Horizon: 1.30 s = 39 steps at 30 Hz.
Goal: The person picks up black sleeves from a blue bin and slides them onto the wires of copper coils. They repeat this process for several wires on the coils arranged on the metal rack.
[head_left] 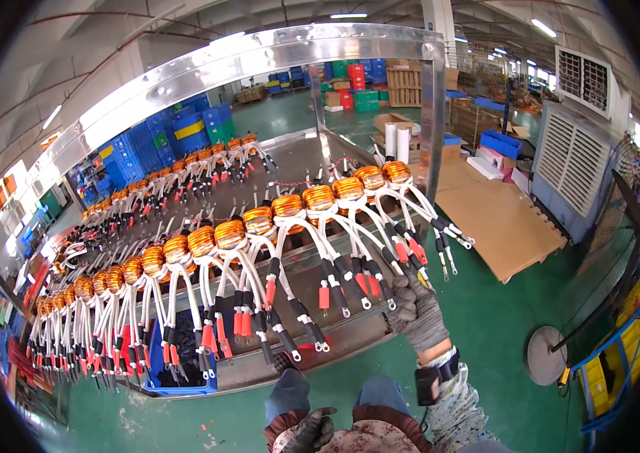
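My right hand (416,313), in a grey glove, is closed at the lower ends of the cables at the near right end of a row of coils. What its fingers grip is hidden. Orange-copper wound coils (287,206) sit side by side along the metal rack's edge. White cables (346,234) with black and red sleeves and ring lugs (323,346) hang from them. Down by my lap is my left hand (309,432) in a dark glove, its fingers curled and its thumb along them, with nothing visible in it.
A second coil row (184,164) lies across the metal rack (432,121). Beneath the near row stands a blue crate (155,362). Flattened cardboard (497,219) lies on the right, beside a large air cooler (573,155). A round-based stand (548,355) is at the right on the green floor.
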Each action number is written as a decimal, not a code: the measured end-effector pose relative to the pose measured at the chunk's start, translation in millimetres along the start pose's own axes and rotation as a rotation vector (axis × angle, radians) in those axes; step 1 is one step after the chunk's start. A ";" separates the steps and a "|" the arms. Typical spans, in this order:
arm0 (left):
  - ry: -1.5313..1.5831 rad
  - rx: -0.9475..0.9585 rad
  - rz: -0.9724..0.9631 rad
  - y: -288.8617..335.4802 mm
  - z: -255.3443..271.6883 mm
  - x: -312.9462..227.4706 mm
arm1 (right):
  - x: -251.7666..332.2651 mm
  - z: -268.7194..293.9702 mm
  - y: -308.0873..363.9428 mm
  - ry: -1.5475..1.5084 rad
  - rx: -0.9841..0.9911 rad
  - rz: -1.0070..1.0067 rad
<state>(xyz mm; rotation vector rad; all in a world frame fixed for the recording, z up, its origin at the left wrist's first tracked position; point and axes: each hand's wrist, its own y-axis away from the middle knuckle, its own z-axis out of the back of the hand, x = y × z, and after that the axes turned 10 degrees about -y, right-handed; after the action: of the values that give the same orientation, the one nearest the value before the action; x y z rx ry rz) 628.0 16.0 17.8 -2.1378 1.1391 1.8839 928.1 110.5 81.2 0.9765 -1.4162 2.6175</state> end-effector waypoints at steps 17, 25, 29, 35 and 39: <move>-0.102 -0.054 -0.027 4.0 -2.9 -1.3 | 24.9 -12.1 23.3 -0.140 0.090 -0.064; -0.171 -0.012 -0.110 4.4 -0.8 -1.3 | 24.1 -1.6 21.0 -1.763 -0.049 -1.010; -0.162 -0.073 -0.070 4.6 -0.2 4.9 | 49.8 0.4 16.5 -0.109 -0.186 -0.216; -0.142 -0.042 -0.037 6.7 -6.4 -3.3 | 32.0 -14.1 14.8 -0.429 -0.108 -0.399; -0.138 0.010 -0.063 6.1 -1.8 -0.2 | 19.9 -0.2 -0.2 -1.797 0.169 -1.137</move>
<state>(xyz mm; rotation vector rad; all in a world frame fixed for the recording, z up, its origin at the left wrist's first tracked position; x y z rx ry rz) 626.0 10.8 20.8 -1.9782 1.0396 1.9585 912.0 105.4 91.7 3.0026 -0.0568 0.6226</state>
